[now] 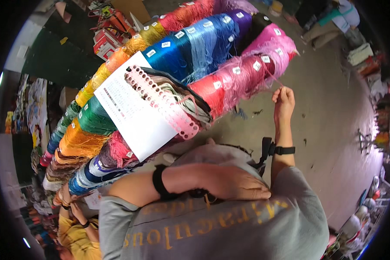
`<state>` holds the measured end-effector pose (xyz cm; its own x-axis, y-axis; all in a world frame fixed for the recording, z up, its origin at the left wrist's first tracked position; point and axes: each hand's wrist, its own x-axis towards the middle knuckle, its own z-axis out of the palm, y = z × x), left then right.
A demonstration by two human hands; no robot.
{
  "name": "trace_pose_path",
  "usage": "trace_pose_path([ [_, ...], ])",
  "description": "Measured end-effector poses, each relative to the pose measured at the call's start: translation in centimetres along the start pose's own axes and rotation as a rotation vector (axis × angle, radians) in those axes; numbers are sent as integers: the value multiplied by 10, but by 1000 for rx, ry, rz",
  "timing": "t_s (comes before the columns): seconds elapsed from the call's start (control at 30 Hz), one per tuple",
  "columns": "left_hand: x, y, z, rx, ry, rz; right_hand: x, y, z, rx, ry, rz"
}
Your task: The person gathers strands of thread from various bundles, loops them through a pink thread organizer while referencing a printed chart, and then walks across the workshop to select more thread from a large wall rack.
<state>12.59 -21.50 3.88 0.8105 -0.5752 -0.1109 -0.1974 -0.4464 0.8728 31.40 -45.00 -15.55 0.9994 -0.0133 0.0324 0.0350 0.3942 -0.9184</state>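
My right hand [284, 102] is closed in a pinch on a thin pinkish strand, which runs up to the hanks of thread. Those dusky-pink hanks [256, 67] hang bunched at the near end of the row, with small white labels on top. Across the front of my grey shirt lies my left hand [240, 184], its fingers stretched out flat and nothing seen in them. A pink card with holes [160, 104] rests on a white printed sheet [130, 117] over the rows. Looped along the card are grey, brown and dark threads [188, 106].
Labelled hanks in blue [173, 54], yellow [91, 84], orange [84, 141] and green [97, 115] fill the long rows. A person in yellow [80, 236] reaches in at the lower left. Another person [333, 24] is at the upper right. Grey floor [325, 121] spreads to the right.
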Motion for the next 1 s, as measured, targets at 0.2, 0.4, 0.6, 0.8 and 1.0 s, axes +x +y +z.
trace_pose_path([
  [0.2,7,8,-47,-623,-114,-143,-2,-6,-3,-62,32,2],
  [0.4,-6,-17,-50,-1192,335,113,-14,-16,-6,-189,33,-18],
  [0.6,-1,-16,-39,-1422,319,105,-18,-16,-10,-200,53,-30],
  [0.8,2,-15,-36,-1446,277,104,-21,-21,-14,-174,79,-21],
  [1.0,3,-16,-37,-1430,296,92,-24,-25,-22,-151,107,-7],
])
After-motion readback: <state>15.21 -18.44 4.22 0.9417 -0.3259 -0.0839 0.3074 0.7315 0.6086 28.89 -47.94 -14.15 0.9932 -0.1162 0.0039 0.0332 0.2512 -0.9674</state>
